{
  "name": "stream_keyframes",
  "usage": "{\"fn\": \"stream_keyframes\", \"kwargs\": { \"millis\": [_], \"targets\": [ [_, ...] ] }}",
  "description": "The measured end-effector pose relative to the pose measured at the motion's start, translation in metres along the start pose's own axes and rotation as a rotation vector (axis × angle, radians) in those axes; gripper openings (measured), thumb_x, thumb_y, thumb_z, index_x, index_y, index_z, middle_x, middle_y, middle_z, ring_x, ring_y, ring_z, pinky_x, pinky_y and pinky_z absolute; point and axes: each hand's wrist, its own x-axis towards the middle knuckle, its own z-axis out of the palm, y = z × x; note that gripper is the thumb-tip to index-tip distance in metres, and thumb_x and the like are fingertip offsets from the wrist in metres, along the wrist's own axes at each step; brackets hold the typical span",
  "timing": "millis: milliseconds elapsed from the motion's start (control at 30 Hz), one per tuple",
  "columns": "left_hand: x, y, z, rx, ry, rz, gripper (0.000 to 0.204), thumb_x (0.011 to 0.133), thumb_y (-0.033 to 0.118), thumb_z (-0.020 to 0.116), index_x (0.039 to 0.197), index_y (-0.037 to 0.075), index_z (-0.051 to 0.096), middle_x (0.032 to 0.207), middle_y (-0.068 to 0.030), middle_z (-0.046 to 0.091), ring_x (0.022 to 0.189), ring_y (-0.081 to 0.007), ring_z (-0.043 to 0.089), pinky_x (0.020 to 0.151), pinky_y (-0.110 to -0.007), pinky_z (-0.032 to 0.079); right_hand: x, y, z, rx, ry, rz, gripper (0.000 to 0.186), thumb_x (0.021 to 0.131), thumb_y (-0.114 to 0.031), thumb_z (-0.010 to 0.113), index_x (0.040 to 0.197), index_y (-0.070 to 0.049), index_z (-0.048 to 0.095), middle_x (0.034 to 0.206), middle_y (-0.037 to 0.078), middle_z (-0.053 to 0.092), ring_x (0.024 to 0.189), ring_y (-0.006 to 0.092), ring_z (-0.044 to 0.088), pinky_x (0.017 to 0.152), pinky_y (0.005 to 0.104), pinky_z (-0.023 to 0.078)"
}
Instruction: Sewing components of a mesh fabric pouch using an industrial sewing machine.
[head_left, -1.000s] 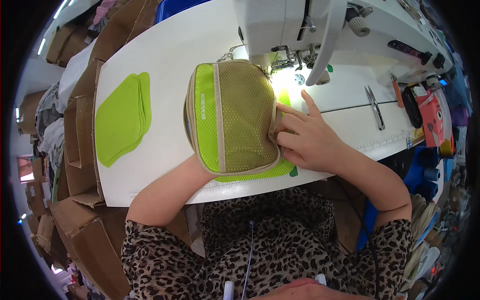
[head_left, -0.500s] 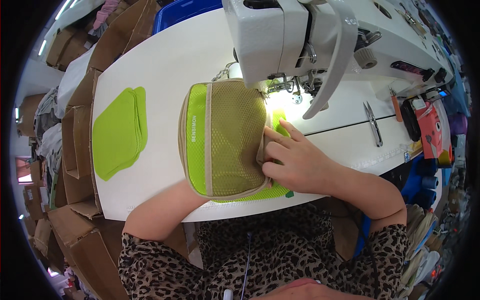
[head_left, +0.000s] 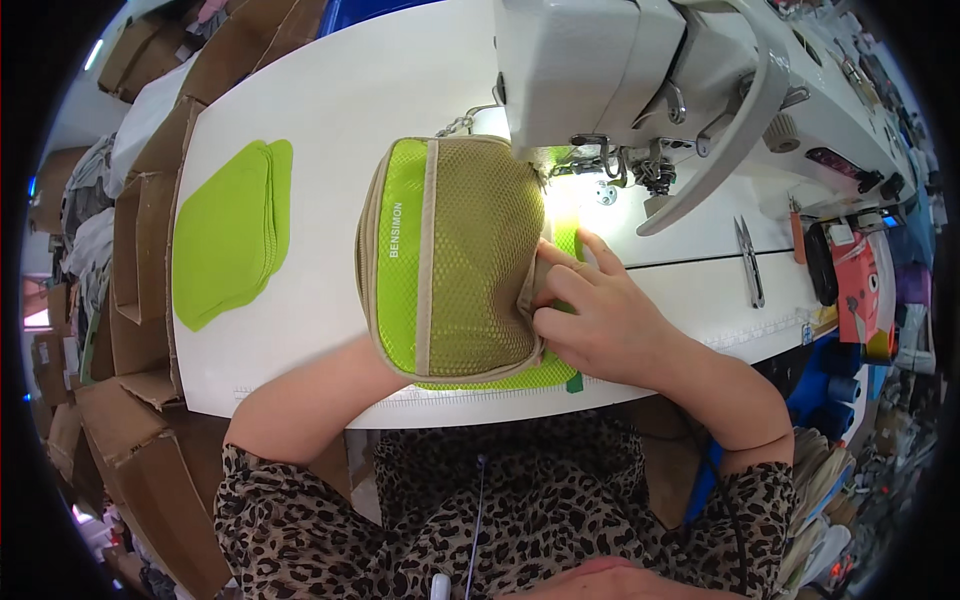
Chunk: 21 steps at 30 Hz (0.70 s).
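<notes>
Gripping a bag at its right edge, the bent fingers of the right hand are seen near a lit needle area, with one finger stretched forward. The left hand is hidden by the bag, and what is grasped there cannot be told; only the forearm is shown. The bag, in tan mesh and green, is positioned over the white worktop, just left of the sewing machine's needle. Green fabric is partly covered by it. Green pieces are stacked well to the left; snips are laid at right. Cartons are ranged along the left side.
</notes>
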Motion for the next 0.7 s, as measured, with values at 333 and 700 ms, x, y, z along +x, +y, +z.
{"fn": "stream_keyframes", "kwargs": {
  "millis": [333,700],
  "targets": [
    [0.003,-0.009,-0.004,0.067,-0.037,0.118,0.088,0.077,0.035,0.088,0.150,0.016,0.043,0.141,-0.0068,0.051,0.130,-0.0210,0.050,0.116,-0.037,0.038,0.004,-0.001,-0.002,0.050,-0.013,0.068,0.016,0.080,-0.007,0.070,0.081,-0.010,0.055,0.096,0.006,0.054,0.132,0.0337,0.053,0.111,0.0640,0.031],
    [0.001,-0.002,-0.005,0.192,0.022,0.112,0.074,0.089,0.032,0.076,0.151,0.011,0.040,0.142,-0.0087,0.050,0.130,-0.0216,0.049,0.115,-0.038,0.038,-0.013,-0.023,0.007,-0.142,0.165,0.101,0.013,0.084,-0.015,0.066,0.092,-0.006,0.063,0.102,0.006,0.063,0.118,0.0239,0.063,0.104,0.0529,0.039]
  ]
}}
